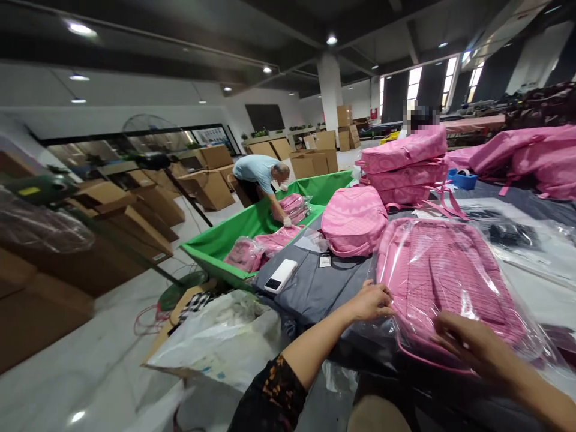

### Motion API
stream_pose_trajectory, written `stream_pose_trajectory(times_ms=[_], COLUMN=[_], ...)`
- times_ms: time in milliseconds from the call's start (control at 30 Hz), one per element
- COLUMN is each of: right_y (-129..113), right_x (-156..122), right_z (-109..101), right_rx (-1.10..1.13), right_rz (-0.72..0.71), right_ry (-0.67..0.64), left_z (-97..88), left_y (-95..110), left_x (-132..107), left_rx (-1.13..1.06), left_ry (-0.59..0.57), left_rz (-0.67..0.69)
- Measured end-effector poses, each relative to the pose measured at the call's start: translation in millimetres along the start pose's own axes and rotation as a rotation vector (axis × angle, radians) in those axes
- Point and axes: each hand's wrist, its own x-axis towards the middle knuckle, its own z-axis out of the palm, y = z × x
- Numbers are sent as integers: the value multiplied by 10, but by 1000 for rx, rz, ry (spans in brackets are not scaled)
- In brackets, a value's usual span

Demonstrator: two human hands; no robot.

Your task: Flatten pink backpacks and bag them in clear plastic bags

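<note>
A pink backpack [445,270] lies flat on the dark table cover inside a clear plastic bag [504,270], its straps facing up. My left hand [371,301] is at the near left edge of this bag, with curled fingers closed on the plastic. Over the lower part of the wrapped backpack, my right hand [468,343] rests with its fingers stretched out, slightly blurred. Just beyond stands an unwrapped pink backpack [354,221], and a paper tag [324,260] lies beside it.
A stack of pink backpacks [402,168] rises behind. A white power bank or phone [281,276] lies near the table's left edge. A person in light blue [256,174] bends over a green bin [216,246] of wrapped backpacks. A blue tape dispenser [462,179] and cardboard boxes [135,234] also show.
</note>
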Motion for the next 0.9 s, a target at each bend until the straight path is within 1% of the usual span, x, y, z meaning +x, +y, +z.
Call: stream_pose_trajectory(times_ms=[33, 100, 133, 200, 267, 333, 400, 467, 533, 567, 600, 633, 700, 767, 833, 900], right_y=[-35, -86, -88, -37, 67, 170, 224, 208, 130, 75, 15, -47, -157, -232, -273, -284], right_x=[252, 661, 804, 968, 1006, 970, 901, 822, 747, 715, 691, 678, 695, 775, 884, 943], right_z=[10, 52, 80, 127, 141, 115, 69, 26, 14, 28, 57, 101, 224, 349, 420, 410], right_rx=[-16, -80, -116, -158, -162, -135, -74, -42, -87, -119, -160, -202, -277, -333, -340, -336], right_rz=[-44, -57, -34, 36, 92, 123, 135, 175, 238, 251, 246, 227, 191, 202, 225, 224], right_ry=[-95, -271, -324, -351, -325, -301, -270, -183, -54, -17, -18, -55, -176, -237, -227, -195], left_z=[5, 14, 17, 21, 21, 19, 16, 12, 8, 6, 4, 3, 3, 1, -4, -10], left_y=[-4, -11, -15, -19, -17, -8, 7, 20, 25, 24, 20, 14, -1, -12, -13, -6], left_x=[3, 9, 13, 22, 32, 40, 46, 49, 50, 49, 48, 47, 43, 39, 39, 41], left_rx=[0, -3, -3, 3, 14, 22, 24, 24, 27, 30, 34, 41, 59, 80, 104, 120], left_ry=[6, 8, 5, 0, 0, 0, -7, -10, -10, -10, -10, -11, -18, -29, -42, -48], left_rz=[2, 4, 1, -8, -8, -5, -7, -11, -16, -18, -19, -18, -18, -22, -29, -35])
